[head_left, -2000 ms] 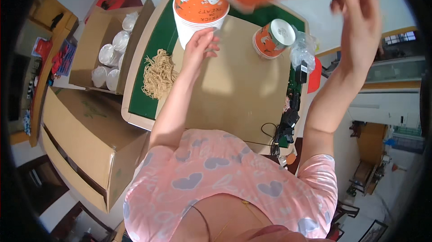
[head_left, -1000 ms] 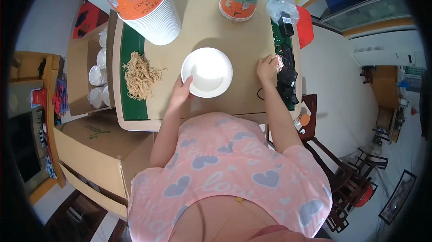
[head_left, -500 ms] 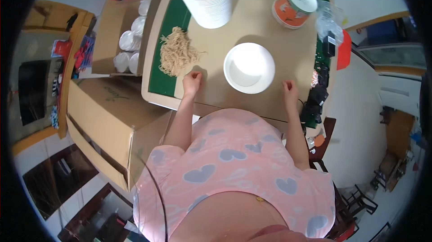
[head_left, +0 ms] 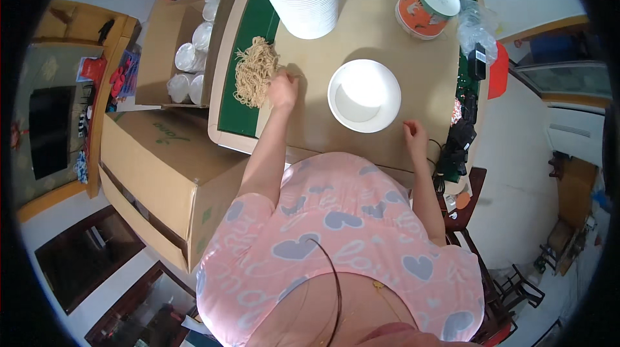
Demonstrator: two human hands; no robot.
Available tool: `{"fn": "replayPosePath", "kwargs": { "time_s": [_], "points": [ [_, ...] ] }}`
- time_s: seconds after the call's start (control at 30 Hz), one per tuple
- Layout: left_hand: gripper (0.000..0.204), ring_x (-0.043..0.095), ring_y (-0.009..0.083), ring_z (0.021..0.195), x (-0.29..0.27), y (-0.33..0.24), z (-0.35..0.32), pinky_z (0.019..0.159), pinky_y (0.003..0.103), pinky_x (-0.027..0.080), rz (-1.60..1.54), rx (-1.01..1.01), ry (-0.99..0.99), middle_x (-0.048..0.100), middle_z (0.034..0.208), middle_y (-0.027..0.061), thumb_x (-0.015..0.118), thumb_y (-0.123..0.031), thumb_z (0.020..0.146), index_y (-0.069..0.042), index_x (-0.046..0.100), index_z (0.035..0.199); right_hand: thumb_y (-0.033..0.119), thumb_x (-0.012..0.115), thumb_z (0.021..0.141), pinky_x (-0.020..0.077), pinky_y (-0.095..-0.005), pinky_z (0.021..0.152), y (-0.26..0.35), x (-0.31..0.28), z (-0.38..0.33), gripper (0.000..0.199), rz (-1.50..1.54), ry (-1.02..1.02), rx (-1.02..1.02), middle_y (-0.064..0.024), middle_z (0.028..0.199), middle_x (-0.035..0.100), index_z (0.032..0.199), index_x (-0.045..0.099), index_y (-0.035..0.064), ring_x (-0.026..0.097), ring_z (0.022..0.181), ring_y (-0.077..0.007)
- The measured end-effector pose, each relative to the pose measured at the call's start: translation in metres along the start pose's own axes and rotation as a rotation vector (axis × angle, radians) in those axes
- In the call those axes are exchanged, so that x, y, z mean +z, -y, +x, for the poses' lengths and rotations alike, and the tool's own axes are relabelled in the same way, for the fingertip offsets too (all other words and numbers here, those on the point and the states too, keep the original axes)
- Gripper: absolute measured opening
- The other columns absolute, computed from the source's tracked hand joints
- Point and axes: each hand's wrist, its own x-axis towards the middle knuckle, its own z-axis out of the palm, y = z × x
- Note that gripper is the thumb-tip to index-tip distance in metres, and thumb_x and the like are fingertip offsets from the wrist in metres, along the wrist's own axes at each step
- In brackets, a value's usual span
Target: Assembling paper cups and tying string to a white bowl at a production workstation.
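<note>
The left hand is laid at the noodle pile (grip unclear); the right hand, loosely curled and holding nothing, is rested on the board — the white bowl is set between them.

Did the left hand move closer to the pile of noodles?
Yes. The left hand slid left across the brown mat and now touches the edge of the noodles; before, it was nearer the white bowl.

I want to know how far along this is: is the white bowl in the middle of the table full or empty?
Empty. The white bowl stands upright, showing only its bare white inside; the noodles lie beside the left hand.
</note>
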Motion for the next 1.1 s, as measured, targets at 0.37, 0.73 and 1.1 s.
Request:
{"fn": "replayPosePath", "kwargs": {
  "time_s": [0.37,0.73,1.1],
  "points": [
    [0.006,0.048,0.0044,0.055,-0.149,-0.050,0.008,0.048,0.018,0.038,-0.992,-0.037,0.238,0.063,0.074,0.0013,0.059,-0.010,0.084,-0.006,0.064,0.085,0.010,0.054,0.088,0.0453,-0.0231,0.071,0.032,-0.041,0.005,0.014,0.165,0.080,0.094,-0.0034,0.081,0.062,0.096,0.060,-0.0005,0.057,0.074,-0.0107],
    [0.007,0.056,0.0066,0.069,-0.210,-0.119,-0.069,0.063,0.021,0.045,-0.884,0.368,0.509,0.064,0.077,0.0014,0.060,-0.004,0.082,-0.002,0.066,0.086,0.018,0.049,0.092,0.0461,-0.0264,0.079,0.209,-0.038,-0.021,0.024,0.658,0.434,0.070,-0.0066,0.093,0.063,0.101,0.062,-0.0003,0.058,0.085,-0.0135],
    [0.013,0.060,0.0289,0.061,-0.142,-0.081,-0.150,0.059,0.038,0.048,-0.081,0.589,0.711,0.064,0.070,0.0132,0.065,-0.018,0.075,-0.006,0.067,0.080,0.020,0.049,0.092,0.0451,-0.0265,0.065,0.177,-0.032,-0.020,0.017,1.387,0.319,0.415,-0.0015,0.067,0.052,0.091,0.055,0.0036,0.050,0.061,-0.0115]
  ]
}}
